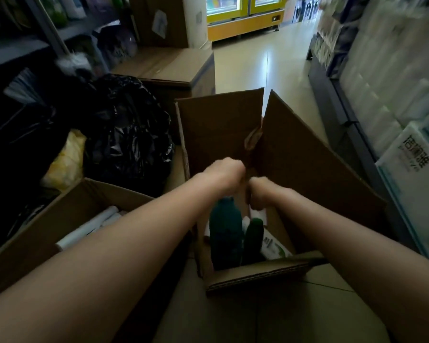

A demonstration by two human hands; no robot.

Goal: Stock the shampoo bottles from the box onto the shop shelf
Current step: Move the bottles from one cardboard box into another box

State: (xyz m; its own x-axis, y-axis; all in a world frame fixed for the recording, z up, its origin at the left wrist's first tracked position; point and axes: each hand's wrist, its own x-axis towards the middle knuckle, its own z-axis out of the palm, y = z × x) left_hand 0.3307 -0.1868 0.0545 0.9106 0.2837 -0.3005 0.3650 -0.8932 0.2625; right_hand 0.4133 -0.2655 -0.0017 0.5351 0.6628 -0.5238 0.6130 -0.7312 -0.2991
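both hands reach into the open brown cardboard box (295, 157) on the floor, the left hand (227, 173) and right hand (259, 193) curled side by side, but blur hides what they grip. dark green shampoo bottles (226, 231) stand upright in the box, just below the hands, with a white bottle (274, 245) lying beside them.

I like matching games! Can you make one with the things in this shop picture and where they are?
Things:
1. teal bottle
2. black bag
3. yellow fridge
4. white rolls

Places:
a. far end of the aisle
b. in the left box
c. in the middle box, under the hands
d. on the floor, left of the middle box

Pairs: 1-c, 2-d, 3-a, 4-b
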